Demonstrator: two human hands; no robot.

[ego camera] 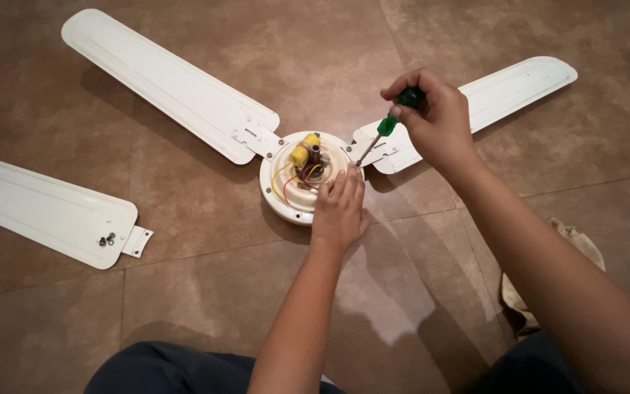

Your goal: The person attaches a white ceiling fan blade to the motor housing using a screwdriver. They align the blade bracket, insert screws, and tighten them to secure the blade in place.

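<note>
The right hand (435, 120) grips a green screwdriver (388, 125), tip at the fan hub's (286, 197) two-o'clock edge; the left hand (339, 210) lies flat, fingers together, steadying it — likely heavy, rigid; the thin blades (169, 84) bend easily.

Our right hand (435, 120) gripping a green-handled screwdriver (388, 125) with its tip at the white fan motor hub (302, 179), our left hand (340, 208) resting on the hub, two blades attached, a third blade (45, 208) lying apart on our brown tiled floor (184, 292)

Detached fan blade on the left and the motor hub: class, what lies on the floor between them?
In the head view, only bare brown floor tile lies between the detached blade and the motor hub. Two small screws rest on the blade itself.
</note>
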